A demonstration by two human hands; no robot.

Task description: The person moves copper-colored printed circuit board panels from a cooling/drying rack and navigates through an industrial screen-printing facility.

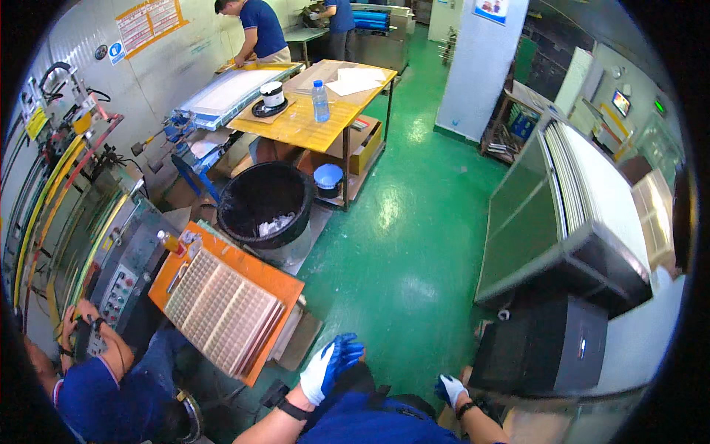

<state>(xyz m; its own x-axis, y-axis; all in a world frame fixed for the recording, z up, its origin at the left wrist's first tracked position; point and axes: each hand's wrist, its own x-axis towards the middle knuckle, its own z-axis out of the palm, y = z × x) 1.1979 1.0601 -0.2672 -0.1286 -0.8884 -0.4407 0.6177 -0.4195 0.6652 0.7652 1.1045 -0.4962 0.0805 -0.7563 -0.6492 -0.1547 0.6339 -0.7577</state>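
My left hand (330,368), in a white glove with blue coated fingers, is raised in front of my body. Its fingers are stretched out and hold nothing. To its left is an orange board (255,368) bearing a stack of pale sheets (222,307) patterned with rows of small squares. My right hand (451,389), gloved the same way, hangs low beside my body near a black cabinet (543,344). The fingers of that hand are loosely bent and apart, with nothing visible in them. Each wrist has a black band.
At lower left a co-worker (111,403) handles a machine (122,285). Ahead stand a black bin (266,203) and a yellow-topped table (296,127) with a bottle (320,101). Green floor (396,222) runs between these and a rack of panels (566,200). Another person (259,29) works behind.
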